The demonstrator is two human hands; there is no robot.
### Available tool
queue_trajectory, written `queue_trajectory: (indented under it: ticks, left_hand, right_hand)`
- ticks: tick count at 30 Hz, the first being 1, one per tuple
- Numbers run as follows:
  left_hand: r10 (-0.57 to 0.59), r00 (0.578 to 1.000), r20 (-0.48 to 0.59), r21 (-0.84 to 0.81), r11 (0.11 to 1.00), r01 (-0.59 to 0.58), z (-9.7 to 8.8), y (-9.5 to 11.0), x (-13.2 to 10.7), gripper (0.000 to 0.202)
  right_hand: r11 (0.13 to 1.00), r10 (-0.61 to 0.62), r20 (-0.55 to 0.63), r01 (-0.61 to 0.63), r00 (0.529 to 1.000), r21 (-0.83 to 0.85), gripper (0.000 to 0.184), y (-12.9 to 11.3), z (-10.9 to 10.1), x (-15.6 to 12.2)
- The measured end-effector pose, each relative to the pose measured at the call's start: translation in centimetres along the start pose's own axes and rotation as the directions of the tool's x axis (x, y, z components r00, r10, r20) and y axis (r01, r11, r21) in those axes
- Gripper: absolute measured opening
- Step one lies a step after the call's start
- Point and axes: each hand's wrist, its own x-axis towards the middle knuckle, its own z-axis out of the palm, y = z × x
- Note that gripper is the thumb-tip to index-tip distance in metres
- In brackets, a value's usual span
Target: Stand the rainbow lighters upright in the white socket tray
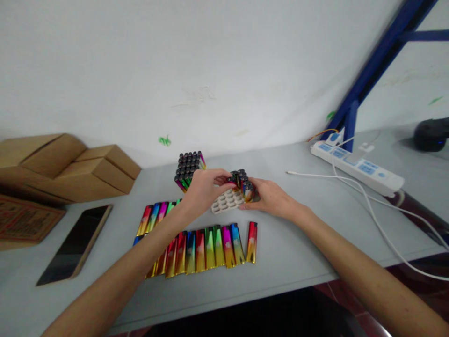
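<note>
A white plastic tray (224, 202) with empty round slots lies on the grey table (298, 252), with a few rainbow-coloured lighters (242, 180) standing in its far right corner. My left hand (203, 187) pinches one lighter at the tray's top. My right hand (268, 196) is closed on the tray's right side beside the standing lighters. A full block of upright lighters (189, 168) stands behind the left hand. Several lighters lie flat in a row (210, 245) in front of the tray, and more lie flat at the left (156, 216).
Cardboard boxes (70, 164) sit at the left by the wall, with a dark phone (75, 243) lying in front of them. A white power strip (358, 166) and white cables (379, 220) lie at the right. A blue metal frame (372, 65) leans at the right.
</note>
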Motion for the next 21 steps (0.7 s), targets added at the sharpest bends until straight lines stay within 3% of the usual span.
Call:
queue_trajectory:
  ticks: [5, 11, 21]
  left_hand:
    - [-0.030, 0.999, 0.012, -0.001, 1.000, 0.030, 0.8, 0.2, 0.1, 0.013]
    - [-0.135, 0.979, -0.152, -0.164, 0.980, 0.110, 2.4, -0.6, -0.8, 0.028]
    - [-0.087, 0.991, -0.102, -0.083, 0.993, 0.079, 2.0, -0.6, -0.8, 0.031]
  right_hand:
    - [1.000, -0.010, -0.010, 0.010, 1.000, -0.019, 0.074, 0.1, 0.1, 0.0]
    - [1.000, 0.014, -0.010, -0.014, 1.000, -0.021, 0.072, -0.1, 0.1, 0.0]
    - [1.000, 0.005, -0.008, -0.005, 1.000, -0.014, 0.071, -0.2, 0.0, -0.1]
